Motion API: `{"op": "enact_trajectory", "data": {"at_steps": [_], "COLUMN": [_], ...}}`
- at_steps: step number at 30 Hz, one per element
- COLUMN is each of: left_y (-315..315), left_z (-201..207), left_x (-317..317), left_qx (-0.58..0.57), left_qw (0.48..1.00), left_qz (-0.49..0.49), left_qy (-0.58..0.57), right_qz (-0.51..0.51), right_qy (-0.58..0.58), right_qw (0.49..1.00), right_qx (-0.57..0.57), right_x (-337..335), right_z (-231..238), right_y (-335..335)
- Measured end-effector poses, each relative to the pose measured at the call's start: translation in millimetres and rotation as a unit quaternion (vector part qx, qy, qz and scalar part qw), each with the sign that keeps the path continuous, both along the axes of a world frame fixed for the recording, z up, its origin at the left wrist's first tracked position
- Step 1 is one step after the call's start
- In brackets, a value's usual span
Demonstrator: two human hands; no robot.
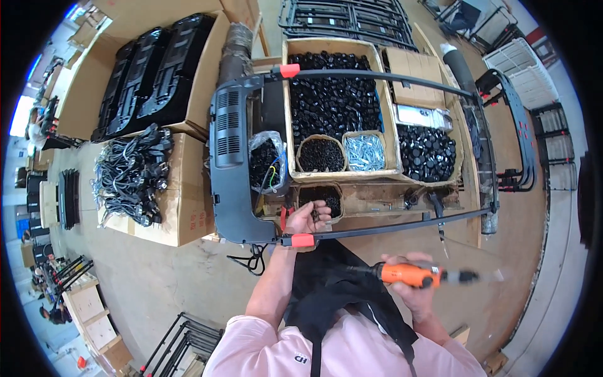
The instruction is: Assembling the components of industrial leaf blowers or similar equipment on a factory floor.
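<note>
My left hand (312,218) is turned palm up at the near side of a small box of dark screws (328,193). Its fingers curl round a few small dark pieces that look like screws. In my right hand (417,298) is an orange power screwdriver (408,274), its tip blurred and pointing right. Across the bench in front of me lies a frame of black tubes (389,225) with red clips (303,240). A black plastic housing (231,160) with vent slots forms its left end. My left wrist passes beside the near red clip.
Beyond the frame, a wooden tray (287,113) holds black plastic caps, dark screws and silver screws (364,152). More round black caps (427,154) sit at its right. Cartons with black cables (135,176) and black housings (169,69) stand left. A second driver (436,204) rests on the bench.
</note>
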State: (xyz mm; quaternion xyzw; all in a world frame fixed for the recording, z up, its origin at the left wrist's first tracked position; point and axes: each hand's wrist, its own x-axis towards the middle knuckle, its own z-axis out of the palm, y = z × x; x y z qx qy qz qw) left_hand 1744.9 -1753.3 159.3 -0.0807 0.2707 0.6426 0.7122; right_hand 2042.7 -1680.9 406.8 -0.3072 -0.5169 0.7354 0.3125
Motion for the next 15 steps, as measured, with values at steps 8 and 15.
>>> {"op": "enact_trajectory", "data": {"at_steps": [8, 15], "left_y": [-55, -121], "left_z": [12, 124], "left_x": [22, 30], "left_qx": [-0.013, -0.113], "left_qw": [0.997, 0.962], "left_qz": [-0.080, -0.120], "left_qy": [0.014, 0.216], "right_qz": [0.120, 0.104], "right_qy": [-0.112, -0.008], "right_qw": [0.963, 0.990], "right_qx": [0.213, 0.099], "right_x": [-72, -112], "right_z": [24, 33], "right_y": [46, 52]}}
